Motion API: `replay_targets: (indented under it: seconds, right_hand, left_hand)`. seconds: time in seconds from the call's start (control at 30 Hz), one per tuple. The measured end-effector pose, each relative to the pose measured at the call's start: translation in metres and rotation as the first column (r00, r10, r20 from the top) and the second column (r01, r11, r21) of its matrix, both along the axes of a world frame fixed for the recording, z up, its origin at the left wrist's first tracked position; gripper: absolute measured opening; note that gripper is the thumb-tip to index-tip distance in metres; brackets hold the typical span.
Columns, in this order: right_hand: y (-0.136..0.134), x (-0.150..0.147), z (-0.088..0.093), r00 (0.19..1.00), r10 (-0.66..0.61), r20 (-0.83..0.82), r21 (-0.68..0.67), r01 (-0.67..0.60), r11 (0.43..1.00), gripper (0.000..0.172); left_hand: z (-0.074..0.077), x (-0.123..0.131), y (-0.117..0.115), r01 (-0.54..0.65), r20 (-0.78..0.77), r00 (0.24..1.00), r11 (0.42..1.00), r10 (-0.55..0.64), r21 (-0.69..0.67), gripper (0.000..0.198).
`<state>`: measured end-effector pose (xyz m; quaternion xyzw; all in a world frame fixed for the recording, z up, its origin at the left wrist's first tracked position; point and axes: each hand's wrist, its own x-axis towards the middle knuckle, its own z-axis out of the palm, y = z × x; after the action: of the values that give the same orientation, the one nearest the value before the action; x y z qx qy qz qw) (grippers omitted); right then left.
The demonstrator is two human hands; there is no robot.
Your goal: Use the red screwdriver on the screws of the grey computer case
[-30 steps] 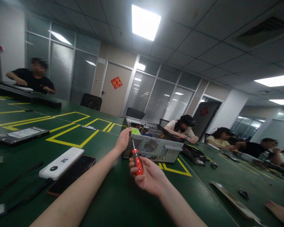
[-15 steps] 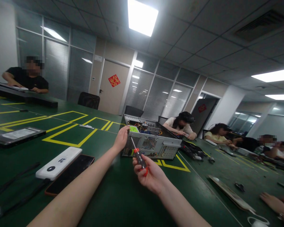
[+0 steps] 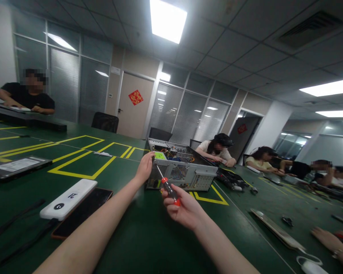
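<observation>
An open computer case stands on the green table, with wires and parts showing inside. At its left corner, my left hand has its fingers closed on the edge, beside a bright green part. My right hand grips a screwdriver with a red and black handle. The screwdriver's shaft points up and left, its tip at the case's near panel close to my left hand. Whether the tip touches a screw is too small to tell.
Left on the table are a hard drive, a white power bank and a dark phone. A black cable bundle and a long flat bar lie right. Several people sit around; another person's hand rests at the right.
The view has shifted slightly, moving the scene a little left. My right hand and the screwdriver's handle have tilted slightly. Another person's hand now shows at the left edge.
</observation>
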<state>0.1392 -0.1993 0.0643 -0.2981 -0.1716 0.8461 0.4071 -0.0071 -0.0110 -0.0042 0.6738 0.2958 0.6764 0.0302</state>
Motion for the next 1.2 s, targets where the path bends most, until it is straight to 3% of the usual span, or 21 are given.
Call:
replay_targets:
  seconds: [0.1,0.3,0.43,0.6,0.73,1.0,1.2]
  right_hand:
    - [-0.003,-0.001,-0.001,0.989,0.048,0.142,0.079,-0.059,0.995,0.023]
    - [-0.009,0.005,0.01,0.983,0.133,0.128,0.183,-0.156,0.971,0.03]
    - [-0.008,0.003,0.008,0.985,0.11,0.13,0.298,-0.144,0.944,0.036]
    - [-0.001,-0.001,-0.007,0.993,0.076,0.09,0.127,-0.087,0.988,0.019]
    - [0.004,0.002,-0.009,0.993,0.106,0.057,0.0,-0.106,0.994,0.007]
    - [0.001,0.013,0.006,0.985,0.166,0.05,0.149,-0.171,0.974,0.023]
    - [-0.003,0.022,0.021,0.959,0.204,0.199,0.363,-0.265,0.893,0.048]
  left_hand:
    - [0.0,0.0,-0.001,0.005,0.002,1.0,1.0,-0.005,-0.001,0.036]
    - [0.0,0.0,-0.001,0.006,-0.003,1.0,1.0,-0.006,-0.018,0.037]
    - [-0.001,0.0,0.0,0.011,-0.005,1.0,1.0,-0.011,-0.01,0.037]
    - [-0.002,0.0,0.001,0.012,-0.003,1.0,1.0,-0.012,-0.011,0.037]
    - [-0.002,0.0,0.002,0.013,0.004,1.0,1.0,-0.013,-0.002,0.036]
    - [-0.002,0.0,0.002,0.004,-0.003,1.0,1.0,-0.004,-0.004,0.037]
    - [-0.001,0.0,0.001,0.006,-0.001,1.0,1.0,-0.006,-0.006,0.037]
